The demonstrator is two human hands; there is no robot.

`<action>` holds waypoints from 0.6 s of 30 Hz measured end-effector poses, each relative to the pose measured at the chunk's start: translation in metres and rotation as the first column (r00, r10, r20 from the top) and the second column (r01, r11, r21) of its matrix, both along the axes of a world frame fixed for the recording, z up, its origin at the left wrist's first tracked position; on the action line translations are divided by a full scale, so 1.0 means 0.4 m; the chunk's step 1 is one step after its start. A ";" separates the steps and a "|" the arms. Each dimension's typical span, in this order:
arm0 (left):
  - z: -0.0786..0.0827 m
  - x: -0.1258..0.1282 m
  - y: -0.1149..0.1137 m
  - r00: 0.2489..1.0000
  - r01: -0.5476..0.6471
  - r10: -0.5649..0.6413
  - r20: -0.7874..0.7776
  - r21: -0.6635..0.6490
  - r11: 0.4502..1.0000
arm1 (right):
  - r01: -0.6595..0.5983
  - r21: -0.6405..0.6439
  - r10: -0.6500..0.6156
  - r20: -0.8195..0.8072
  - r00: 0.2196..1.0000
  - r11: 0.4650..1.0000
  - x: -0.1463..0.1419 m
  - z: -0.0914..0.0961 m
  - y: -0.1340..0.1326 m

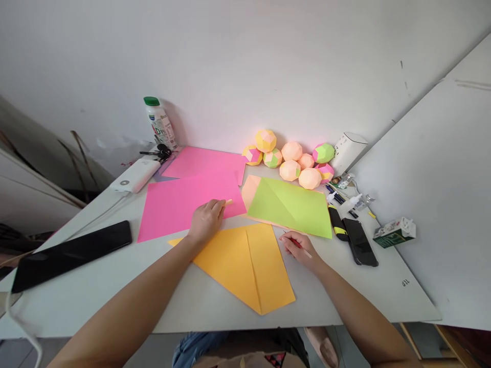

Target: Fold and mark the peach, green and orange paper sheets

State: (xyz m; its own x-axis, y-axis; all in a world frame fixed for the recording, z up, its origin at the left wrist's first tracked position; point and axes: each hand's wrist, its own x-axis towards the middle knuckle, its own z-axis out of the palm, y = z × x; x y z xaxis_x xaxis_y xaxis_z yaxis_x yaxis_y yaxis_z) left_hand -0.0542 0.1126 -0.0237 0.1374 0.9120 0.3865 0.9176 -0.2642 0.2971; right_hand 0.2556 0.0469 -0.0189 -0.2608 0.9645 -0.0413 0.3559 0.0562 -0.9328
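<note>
An orange sheet of paper (245, 263) with a centre crease lies on the white table (95, 291) in front of me. My left hand (206, 220) rests at the sheet's upper left, over the edge of a pink sheet (180, 202), its fingers curled around a small pale stick-like thing (229, 202). My right hand (299, 248) sits at the orange sheet's right edge, pinching a thin red pencil (301, 245). A folded green sheet (291, 207) lies just beyond my right hand.
Several paper polyhedron balls (291, 161) cluster by the wall. A second pink sheet (205, 161), bottle (160, 122), white power bank (136, 176), keys (161, 152), black tablet (69, 253), phone (359, 241), yellow highlighter (336, 222), pens, white box (347, 151) and small carton (394, 232) surround the work area.
</note>
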 end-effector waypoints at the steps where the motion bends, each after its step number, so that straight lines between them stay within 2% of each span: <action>1: -0.001 0.001 -0.001 1.000 0.025 -0.025 0.012 0.006 1.000 | 0.002 0.000 -0.002 0.007 1.000 1.000 0.000 0.001 0.000; 7: 0.002 0.034 -0.032 0.960 0.266 -0.268 0.076 0.035 0.963 | 0.001 0.010 -0.002 0.031 1.000 1.000 0.003 0.002 -0.001; 14: -0.008 0.144 -0.152 0.800 0.586 -0.589 0.113 0.064 0.808 | 0.032 0.142 -0.035 0.019 0.999 0.989 -0.006 0.002 -0.014; 18: -0.026 0.161 -0.194 0.730 0.670 -0.674 0.116 0.077 0.739 | -0.006 0.266 -0.006 0.044 0.999 0.964 -0.013 0.012 -0.028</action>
